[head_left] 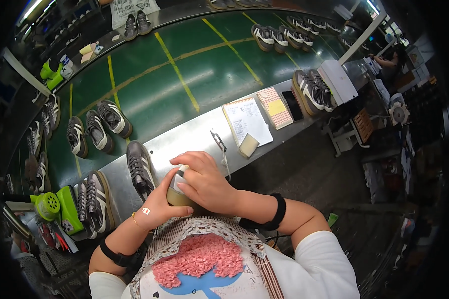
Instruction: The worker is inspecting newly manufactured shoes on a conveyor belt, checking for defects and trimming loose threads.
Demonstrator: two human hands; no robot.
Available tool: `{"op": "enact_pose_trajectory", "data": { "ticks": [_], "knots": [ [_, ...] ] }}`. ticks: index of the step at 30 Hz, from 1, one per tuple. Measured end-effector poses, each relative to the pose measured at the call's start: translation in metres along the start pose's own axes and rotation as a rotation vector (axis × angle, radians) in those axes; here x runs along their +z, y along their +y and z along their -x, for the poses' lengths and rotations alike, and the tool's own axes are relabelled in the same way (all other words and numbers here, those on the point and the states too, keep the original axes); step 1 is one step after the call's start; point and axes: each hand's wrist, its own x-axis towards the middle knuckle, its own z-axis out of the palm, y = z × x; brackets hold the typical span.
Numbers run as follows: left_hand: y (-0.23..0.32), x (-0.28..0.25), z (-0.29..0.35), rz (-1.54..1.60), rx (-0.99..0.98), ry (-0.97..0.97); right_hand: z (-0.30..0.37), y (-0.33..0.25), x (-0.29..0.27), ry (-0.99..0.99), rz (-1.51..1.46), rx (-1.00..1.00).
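Close to my apron, a shoe point(180, 198) with a tan sole and a grey and white upper is mostly hidden by my hands. My left hand point(159, 203) is closed round it, thumb along the sole side. From the other side my right hand point(204, 182) grips it with bent fingers. A small whitish patch shows between those fingers; whether it is part of the shoe or a separate piece I cannot tell. Just left of my hands, a dark grey shoe point(139, 167) with white stripes stands on the metal ledge point(172, 137).
Beyond the ledge runs a green conveyor belt point(149, 94) with several shoes. On the ledge lie a notebook point(242, 117), a cream block point(248, 145), a thread snipper point(218, 141), a patterned pad point(274, 108) and a phone point(292, 104). A shoe pair point(312, 92) and white box point(336, 82) stand right.
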Motion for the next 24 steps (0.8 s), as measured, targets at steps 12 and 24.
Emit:
{"op": "enact_pose_trajectory", "data": {
  "ticks": [12, 24],
  "knots": [
    [0.004, 0.004, 0.002, -0.102, 0.007, -0.03, -0.003, -0.002, 0.0, -0.1, 0.094, -0.043],
    [0.001, 0.007, 0.003, -0.152, 0.065, -0.06, -0.012, -0.011, -0.002, -0.053, 0.127, -0.032]
  ]
}}
